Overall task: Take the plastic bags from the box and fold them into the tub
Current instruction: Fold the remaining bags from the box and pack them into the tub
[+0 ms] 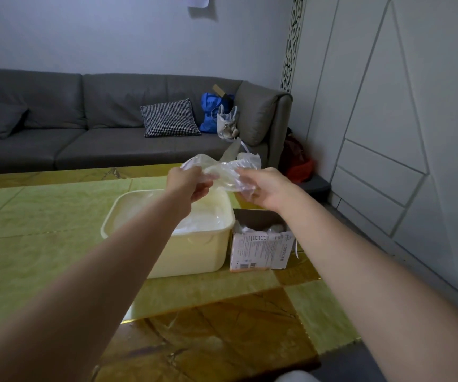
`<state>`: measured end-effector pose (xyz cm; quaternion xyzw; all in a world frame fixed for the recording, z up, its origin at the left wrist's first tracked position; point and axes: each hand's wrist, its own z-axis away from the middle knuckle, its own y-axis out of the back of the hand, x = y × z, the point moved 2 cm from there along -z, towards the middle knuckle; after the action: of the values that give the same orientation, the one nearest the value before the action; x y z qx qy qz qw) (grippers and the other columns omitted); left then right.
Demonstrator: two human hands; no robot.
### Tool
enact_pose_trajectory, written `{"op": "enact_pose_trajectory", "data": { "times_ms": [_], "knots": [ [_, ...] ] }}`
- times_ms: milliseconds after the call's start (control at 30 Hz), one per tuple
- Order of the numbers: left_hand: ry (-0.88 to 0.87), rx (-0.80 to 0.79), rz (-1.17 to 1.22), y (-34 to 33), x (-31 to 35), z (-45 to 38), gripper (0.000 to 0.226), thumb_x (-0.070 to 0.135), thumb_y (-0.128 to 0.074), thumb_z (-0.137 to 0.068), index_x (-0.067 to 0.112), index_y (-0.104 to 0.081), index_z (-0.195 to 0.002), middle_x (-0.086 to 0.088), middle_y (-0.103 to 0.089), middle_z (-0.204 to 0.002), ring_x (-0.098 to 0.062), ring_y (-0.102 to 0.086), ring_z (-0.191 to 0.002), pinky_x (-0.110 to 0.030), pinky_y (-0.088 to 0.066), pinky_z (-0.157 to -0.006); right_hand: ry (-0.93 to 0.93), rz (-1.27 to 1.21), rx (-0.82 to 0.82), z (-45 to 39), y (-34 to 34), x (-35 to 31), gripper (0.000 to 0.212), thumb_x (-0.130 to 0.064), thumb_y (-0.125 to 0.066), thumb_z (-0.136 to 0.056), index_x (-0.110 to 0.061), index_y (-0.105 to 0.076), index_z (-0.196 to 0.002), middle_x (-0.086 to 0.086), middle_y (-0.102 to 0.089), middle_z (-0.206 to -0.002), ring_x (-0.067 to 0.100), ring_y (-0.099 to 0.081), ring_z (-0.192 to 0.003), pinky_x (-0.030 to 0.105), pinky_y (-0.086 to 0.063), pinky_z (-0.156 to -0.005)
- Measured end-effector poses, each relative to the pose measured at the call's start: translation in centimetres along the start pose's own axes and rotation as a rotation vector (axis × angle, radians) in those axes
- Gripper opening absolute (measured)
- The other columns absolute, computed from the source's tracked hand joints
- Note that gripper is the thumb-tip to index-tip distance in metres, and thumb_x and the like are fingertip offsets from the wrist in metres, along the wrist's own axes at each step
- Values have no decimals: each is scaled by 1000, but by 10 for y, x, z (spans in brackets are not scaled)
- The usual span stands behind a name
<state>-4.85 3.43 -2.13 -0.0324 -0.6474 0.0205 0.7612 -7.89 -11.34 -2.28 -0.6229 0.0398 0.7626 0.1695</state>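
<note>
While both our arms reach forward over the table, our left hand (188, 184) and our right hand (263, 188) hold one crumpled, clear plastic bag (223, 170) between them, lifted in the air above the far rim of the tub. Our left hand's fingers are curled round the bag's left end, and our right hand pinches its right end with thumb and fingers, so each hand is clamped on the film. The bag bunches up in loose folds between the two hands, with a puff of it rising past each set of knuckles.

Below the hands stands the pale yellow rectangular plastic tub (194, 252), set toward the far right part of the green and gold patterned table (43, 230). Inside it we see clear plastic film (208, 216) lying against the bottom and the right wall; how many bags that makes we cannot tell. Just beside the tub's right wall, close to the table's right edge, sits the small white cardboard box (261, 249) with printed text on its near face and its top flaps open. More crumpled clear bags (266, 229) show in its opening.

Beyond the table's far edge runs a grey sofa (84, 119) carrying a black-and-white checked cushion (168, 118), a blue bag (211, 111) and a small pale handbag (227, 122).
</note>
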Motion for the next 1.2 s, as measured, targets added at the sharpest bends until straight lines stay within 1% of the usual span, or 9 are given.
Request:
{"op": "enact_pose_trajectory", "data": {
  "times_ms": [100,267,367,467,633,833,1033,1133,1200],
  "knots": [
    [-23,-28,-11,4,-3,1,11,11,-50,-94,4,-56,-101,0,-59,-63,-4,-48,-45,-12,-43,-39,170,-5,375,-10,7,-3,24,-1,-50,-92,2,-64,-111,6,-54,-68,17,-52,-57,22,-45,-48],
    [66,208,132,50,-8,-19,10,10,-45,-96,4,-52,-93,-4,-58,-76,-6,-47,-55,-15,-42,-43,411,357,606,-10,28,-13,27,-14,-48,-95,-2,-62,-115,12,-64,-110,27,-60,-103,35,-51,-85],
    [-53,220,54,58,0,-22,21,13,-46,-96,7,-42,-116,-9,-56,-109,-10,-52,-66,-19,-47,-52,559,480,496,-7,18,-15,25,-17,-47,-97,-2,-64,-106,13,-65,-102,25,-59,-97,28,-44,-77],
    [-137,-133,-23,38,12,-9,54,29,-52,-93,18,-27,-140,-2,-48,-120,-15,-62,-72,-18,-54,-50,643,619,164,-5,-16,-12,27,-20,-46,-98,-6,-66,-109,-3,-62,-78,8,-57,-71,26,-50,-67],
    [-10,-530,-193,27,10,1,47,48,-47,-87,8,-57,-110,-3,-64,-84,-5,-58,-54,-13,-47,-48,785,662,-42,7,-58,-19,23,-15,-44,-99,-7,-65,-94,-19,-52,-43,-7,-49,-41,10,-35,-47],
    [-283,6,-398,89,10,-31,34,28,-57,-91,10,-49,-63,-5,-40,-56,-2,-39,-32,-11,-40,-36,756,449,151,-10,-52,-17,27,-14,-43,-99,-3,-67,-97,-12,-46,-58,0,-45,-51,22,-41,-58],
    [-455,507,-875,128,20,-49,35,32,-52,-91,6,-52,-114,-19,-52,-112,-37,-58,-94,-41,-48,-82,546,683,222,-33,-58,38,29,-18,-35,-101,-9,-62,-107,8,-65,-91,26,-64,-81,35,-49,-70],
    [-774,97,-1184,96,11,-37,50,34,-62,-85,20,-46,-131,-11,-47,-122,-26,-56,-91,-37,-45,-78,507,867,233,-34,-62,53,31,-16,-31,-103,-8,-57,-116,11,-64,-107,31,-61,-96,31,-42,-69],
    [-648,-316,-1427,80,-11,-40,71,38,-65,-82,32,-29,-143,-5,-43,-128,-16,-52,-94,-32,-48,-86,545,1061,211,-30,-66,51,26,-10,-29,-101,-5,-53,-109,10,-59,-87,31,-58,-86,29,-32,-56]
  ]
}}
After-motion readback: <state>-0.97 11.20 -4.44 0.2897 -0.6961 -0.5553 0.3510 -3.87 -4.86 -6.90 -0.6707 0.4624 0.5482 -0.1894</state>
